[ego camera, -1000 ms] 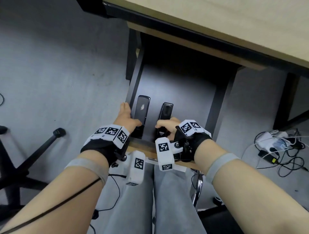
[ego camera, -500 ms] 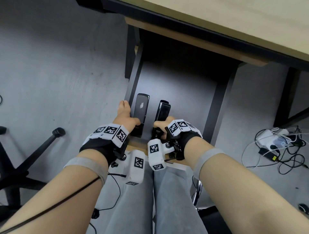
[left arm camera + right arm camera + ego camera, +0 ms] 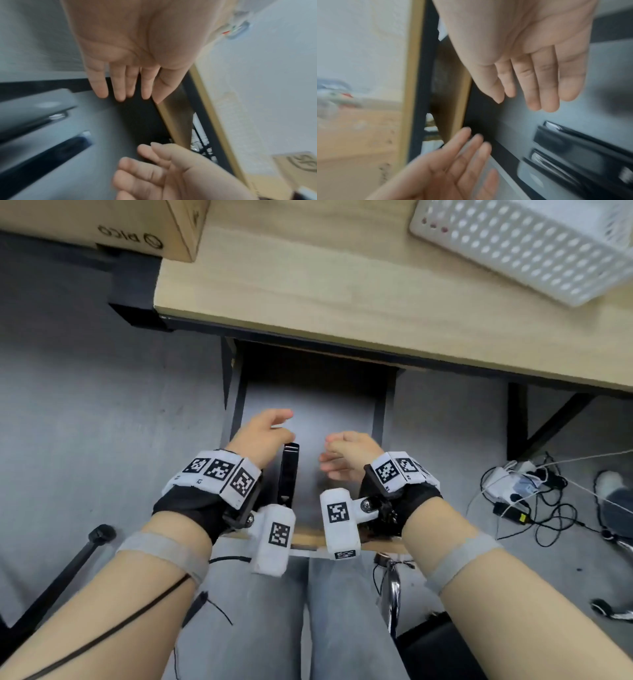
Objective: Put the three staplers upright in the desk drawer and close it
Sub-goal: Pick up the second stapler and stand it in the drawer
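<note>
Staplers: two dark staplers (image 3: 583,155) lie side by side on the drawer floor in the right wrist view; the head view shows only one, a black stapler (image 3: 288,470), at 6 o'clock of the drawer beside the left wrist. A third is not visible.
Drawer: desk drawer (image 3: 380,412) pulled out below the desk top (image 3: 342,296).
Left hand: left hand (image 3: 262,434) above the drawer at 9 o'clock of the stapler, fingers (image 3: 101,86) straight, close together, gripping nothing.
Right hand: right hand (image 3: 346,451) at 3 o'clock, fingers (image 3: 539,86) straight, together, holding nothing.
Step in hand: probably fetching the remaining stapler.
Good practice: set it at 3 o'clock of the pair, base flat, clear of its neighbour; release only once it stands steady.
Closing: push the drawer front evenly, slowly, so nothing tips.
Surroundings: white perforated basket (image 3: 534,244) and cardboard box (image 3: 102,224) on the desk top.
</note>
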Demonstrator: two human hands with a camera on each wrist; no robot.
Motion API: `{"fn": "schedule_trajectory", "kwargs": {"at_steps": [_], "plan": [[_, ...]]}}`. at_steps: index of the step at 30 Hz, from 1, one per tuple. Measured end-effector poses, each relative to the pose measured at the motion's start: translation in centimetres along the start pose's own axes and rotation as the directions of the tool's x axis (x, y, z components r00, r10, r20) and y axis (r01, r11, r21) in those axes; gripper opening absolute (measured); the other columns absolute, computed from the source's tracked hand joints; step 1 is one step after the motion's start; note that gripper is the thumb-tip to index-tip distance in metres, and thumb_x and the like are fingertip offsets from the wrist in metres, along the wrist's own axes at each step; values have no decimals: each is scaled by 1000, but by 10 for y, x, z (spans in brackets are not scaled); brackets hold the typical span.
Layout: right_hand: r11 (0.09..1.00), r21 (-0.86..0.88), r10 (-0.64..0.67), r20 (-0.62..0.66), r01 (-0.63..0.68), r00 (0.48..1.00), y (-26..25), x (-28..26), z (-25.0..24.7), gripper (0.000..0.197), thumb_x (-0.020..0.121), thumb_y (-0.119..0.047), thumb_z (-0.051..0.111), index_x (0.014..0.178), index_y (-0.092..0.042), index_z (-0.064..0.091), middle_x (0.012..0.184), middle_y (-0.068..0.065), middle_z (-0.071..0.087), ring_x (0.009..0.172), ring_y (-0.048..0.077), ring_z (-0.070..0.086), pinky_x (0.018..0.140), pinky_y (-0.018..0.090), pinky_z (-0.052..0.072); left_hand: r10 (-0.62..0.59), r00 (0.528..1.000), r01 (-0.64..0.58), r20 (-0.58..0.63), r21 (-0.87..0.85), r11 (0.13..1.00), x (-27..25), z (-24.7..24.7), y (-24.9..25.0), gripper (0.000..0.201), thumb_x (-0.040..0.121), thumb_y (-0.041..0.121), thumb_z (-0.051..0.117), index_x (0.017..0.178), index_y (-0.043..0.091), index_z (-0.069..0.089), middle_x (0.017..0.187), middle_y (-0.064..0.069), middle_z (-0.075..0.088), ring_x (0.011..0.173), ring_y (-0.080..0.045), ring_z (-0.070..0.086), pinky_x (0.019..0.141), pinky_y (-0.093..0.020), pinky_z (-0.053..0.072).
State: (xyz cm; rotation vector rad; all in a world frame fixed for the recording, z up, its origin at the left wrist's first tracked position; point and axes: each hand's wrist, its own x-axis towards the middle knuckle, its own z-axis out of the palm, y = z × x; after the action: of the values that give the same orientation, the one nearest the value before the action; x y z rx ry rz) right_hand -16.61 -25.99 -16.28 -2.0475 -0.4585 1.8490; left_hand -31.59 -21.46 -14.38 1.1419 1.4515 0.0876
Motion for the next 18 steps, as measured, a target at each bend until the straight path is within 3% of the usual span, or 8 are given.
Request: {"fn": "schedule_trajectory", "kwargs": {"at_steps": [3, 7, 8, 10, 11, 13, 16, 18], "plan": [[996, 7, -91, -17, 91, 996, -20, -26, -40, 16, 93, -13, 46, 81, -21, 52, 74, 2, 58, 63, 13, 56, 59, 21, 43, 137, 988, -132, 69, -73, 989, -3, 18, 64, 40, 91, 7, 50, 131, 8, 50, 112, -7, 61, 85, -8, 58, 71, -16, 39], [971, 39, -234, -59, 236, 971, -51, -47, -106, 19, 93, -13, 47, 79, -22, 56, 73, 2, 62, 50, 5, 60, 50, 16, 45, 218, 975, -212, 41, -112, 971, 16, 52, 139, 41, 88, -1, 51, 128, 6, 51, 95, -2, 63, 79, -5, 56, 57, -2, 40], [962, 51, -265, -60, 268, 962, -60, -50, -124, 18, 93, -13, 48, 79, -21, 57, 73, 3, 63, 45, 2, 60, 47, 15, 46, 235, 972, -233, 8, -97, 968, 27, 60, 153, 43, 87, -5, 50, 129, 2, 51, 100, -6, 63, 85, -10, 57, 61, -1, 42], [942, 75, -323, -54, 326, 945, -79, -57, -162, 18, 93, -10, 48, 81, -18, 57, 74, 5, 63, 41, 0, 60, 44, 14, 48, 255, 965, -257, -67, -26, 966, 47, 77, 181, 46, 86, -9, 47, 131, -1, 49, 128, -17, 56, 110, -20, 54, 89, -15, 44], [933, 92, -345, -58, 349, 937, -90, -61, -182, 18, 93, -9, 48, 81, -17, 58, 74, 5, 63, 41, 0, 60, 44, 14, 48, 243, 965, -239, -101, 55, 970, 56, 85, 196, 45, 85, -7, 48, 130, 0, 49, 142, -18, 45, 125, -23, 47, 102, -24, 36], [907, 142, -388, -79, 396, 918, -113, -69, -223, 17, 93, -8, 49, 82, -13, 60, 69, 5, 65, 43, 3, 61, 42, 15, 49, 191, 971, -138, -145, 313, 940, 75, 102, 219, 41, 83, 3, 57, 123, 3, 48, 155, -17, 21, 141, -30, 28, 112, -31, 24], [854, 213, -458, -123, 474, 881, -151, -77, -287, 16, 92, -8, 50, 81, -10, 62, 56, 1, 67, 42, 6, 61, 38, 17, 47, 84, 963, 67, -256, 532, 844, 94, 132, 258, 98, 74, 22, 69, 150, 4, 10, 159, -21, -12, 148, -38, -8, 120, -50, 3], [820, 234, -493, -177, 523, 852, -179, -76, -329, 16, 91, -10, 51, 79, -11, 63, 52, -1, 66, 41, 7, 60, 38, 16, 45, -65, 957, 211, -284, 521, 827, 109, 144, 273, 123, 68, 35, 74, 151, 10, -13, 157, -22, -22, 145, -39, -19, 117, -56, -3]]}}
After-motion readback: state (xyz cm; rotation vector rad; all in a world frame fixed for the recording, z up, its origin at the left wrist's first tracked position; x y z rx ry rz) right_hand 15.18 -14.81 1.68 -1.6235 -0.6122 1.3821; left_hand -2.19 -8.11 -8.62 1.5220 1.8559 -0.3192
